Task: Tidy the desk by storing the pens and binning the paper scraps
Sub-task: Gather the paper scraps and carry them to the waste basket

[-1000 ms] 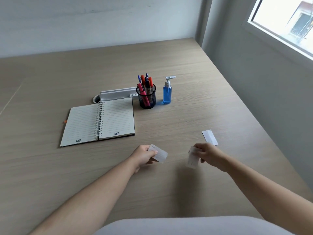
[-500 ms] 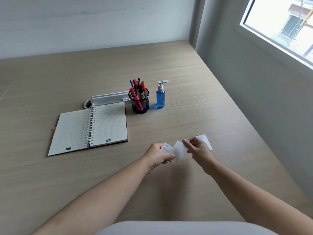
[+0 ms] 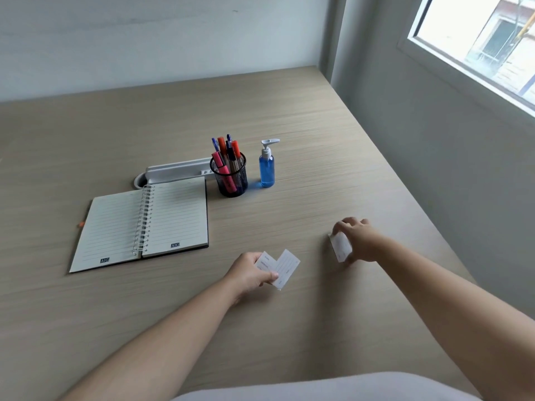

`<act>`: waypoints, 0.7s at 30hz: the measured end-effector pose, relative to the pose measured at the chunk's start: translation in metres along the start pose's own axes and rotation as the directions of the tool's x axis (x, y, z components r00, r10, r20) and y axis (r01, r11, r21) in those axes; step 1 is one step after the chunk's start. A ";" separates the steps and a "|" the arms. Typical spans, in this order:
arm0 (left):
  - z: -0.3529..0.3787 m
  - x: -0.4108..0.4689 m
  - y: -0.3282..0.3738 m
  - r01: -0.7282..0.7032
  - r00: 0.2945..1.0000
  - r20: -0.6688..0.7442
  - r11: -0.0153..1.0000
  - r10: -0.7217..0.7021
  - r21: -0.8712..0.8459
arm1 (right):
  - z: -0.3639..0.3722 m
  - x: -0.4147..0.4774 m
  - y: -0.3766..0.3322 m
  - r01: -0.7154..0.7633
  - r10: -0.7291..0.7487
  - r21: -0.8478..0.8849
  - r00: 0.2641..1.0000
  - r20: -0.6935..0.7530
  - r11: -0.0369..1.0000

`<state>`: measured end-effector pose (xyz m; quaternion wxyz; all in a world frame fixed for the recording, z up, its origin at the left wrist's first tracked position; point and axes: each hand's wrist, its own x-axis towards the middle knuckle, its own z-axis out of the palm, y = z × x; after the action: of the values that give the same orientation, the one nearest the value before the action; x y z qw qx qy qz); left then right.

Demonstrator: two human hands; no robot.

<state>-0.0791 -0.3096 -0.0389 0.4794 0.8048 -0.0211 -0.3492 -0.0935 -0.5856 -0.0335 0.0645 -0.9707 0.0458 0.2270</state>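
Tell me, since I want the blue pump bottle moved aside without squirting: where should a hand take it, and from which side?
Grip the blue bottle around its round body, below the white pump. It stands upright, and its nozzle points right, so pressing on top would probably dispense. Come from the right or front: the mesh pen cup stands close on its left, while the desk is open on the right.

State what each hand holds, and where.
Left hand: two paper scraps, pinched at their near-left ends. Right hand: one scrap, gripped along its right edge.
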 end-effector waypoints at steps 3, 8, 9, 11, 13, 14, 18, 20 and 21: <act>0.000 -0.002 -0.006 0.003 0.999 -0.039 1.000 -0.002 0.013 | 0.000 0.001 0.002 -0.003 0.003 -0.017 1.000 0.006 1.000; -0.001 -0.009 -0.013 0.004 0.998 -0.070 0.999 -0.002 0.038 | -0.004 0.004 -0.004 -0.022 0.023 -0.016 1.000 0.014 1.000; -0.001 -0.011 -0.015 0.007 0.997 -0.074 0.999 -0.004 0.039 | -0.005 0.004 -0.005 -0.029 0.029 -0.027 0.999 0.017 0.999; 0.000 -0.013 -0.018 0.011 0.996 -0.086 0.999 -0.008 0.040 | -0.005 0.006 -0.006 -0.040 0.041 -0.036 0.999 0.025 0.999; 0.000 -0.014 -0.020 0.011 0.996 -0.090 0.999 -0.007 0.044 | -0.005 0.007 -0.007 -0.049 0.050 -0.034 0.998 0.036 0.998; 0.001 -0.015 -0.020 0.010 0.996 -0.089 0.999 -0.005 0.046 | -0.006 0.006 -0.008 -0.051 0.052 -0.029 0.998 0.036 0.998; 0.005 -0.017 -0.020 -0.002 0.997 -0.077 0.999 0.006 0.041 | -0.003 0.002 -0.006 -0.065 0.065 0.024 0.998 0.004 0.998; 0.005 -0.018 -0.019 -0.009 0.998 -0.065 0.999 0.011 0.036 | 0.005 -0.005 -0.005 -0.085 0.090 0.120 0.995 -0.035 0.989; 0.004 -0.018 -0.018 -0.012 0.998 -0.056 0.999 0.014 0.030 | 0.011 -0.010 -0.005 -0.100 0.114 0.210 0.992 -0.052 0.973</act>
<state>-0.1006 -0.2963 -0.0450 0.4700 0.8213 -0.0179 -0.3230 -0.1063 -0.5781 -0.0380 0.1514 -0.9615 0.1235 0.1931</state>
